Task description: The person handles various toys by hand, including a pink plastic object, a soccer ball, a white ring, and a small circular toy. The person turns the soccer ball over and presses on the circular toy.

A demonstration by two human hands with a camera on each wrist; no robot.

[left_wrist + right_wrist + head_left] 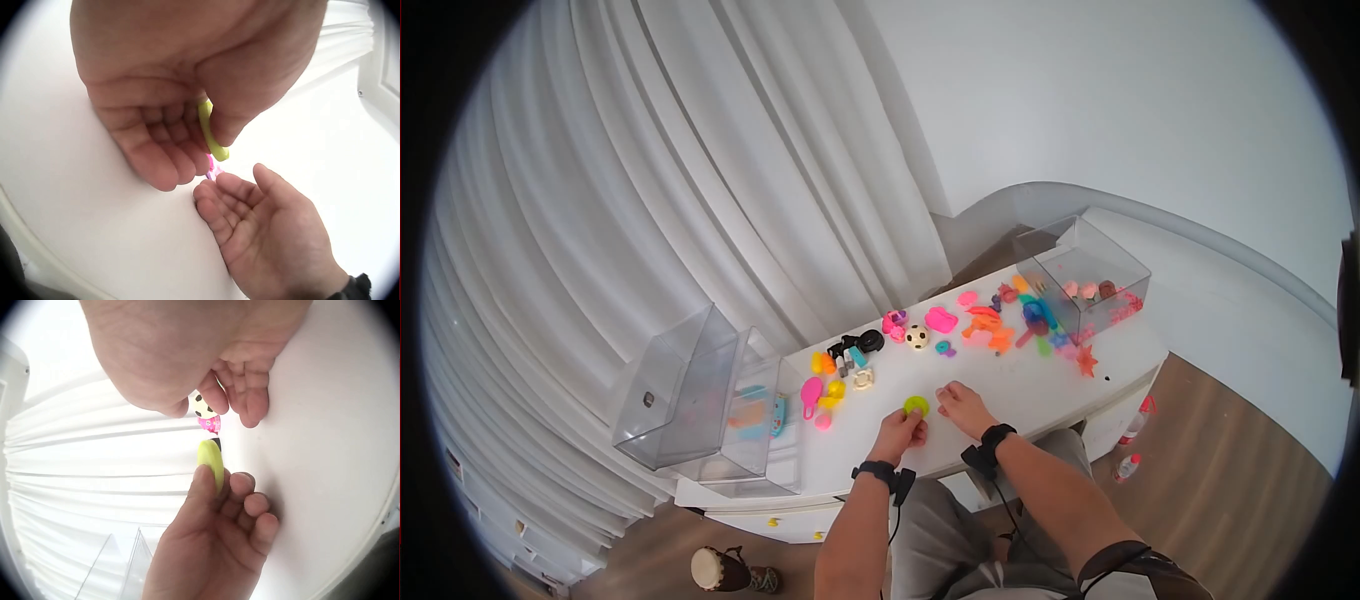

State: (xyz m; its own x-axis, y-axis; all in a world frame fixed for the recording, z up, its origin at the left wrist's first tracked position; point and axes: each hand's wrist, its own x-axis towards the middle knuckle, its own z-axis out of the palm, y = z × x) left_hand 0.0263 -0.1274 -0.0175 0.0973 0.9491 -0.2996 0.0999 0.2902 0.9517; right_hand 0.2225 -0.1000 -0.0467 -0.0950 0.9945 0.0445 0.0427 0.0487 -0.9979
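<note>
My left hand [898, 436] pinches a thin round lime-green disc [916, 405] between thumb and fingers, holding it on edge over the white tabletop. In the right wrist view the disc [211, 464] stands up from the thumb and index finger. My right hand [965, 410] is just to the right of it, palm turned inward and fingers loosely bent, with nothing in its grasp. The fingertips of the two hands come close together in the left wrist view. Beyond them lies a small soccer ball [917, 337].
Colourful toys lie along the table's back, among them a pink hand mirror [811, 393], a black wheel-like piece [871, 341] and an orange starfish [1086, 361]. Clear plastic bins stand at the left [690, 400] and right [1100, 265] ends. A small drum [709, 568] stands on the floor.
</note>
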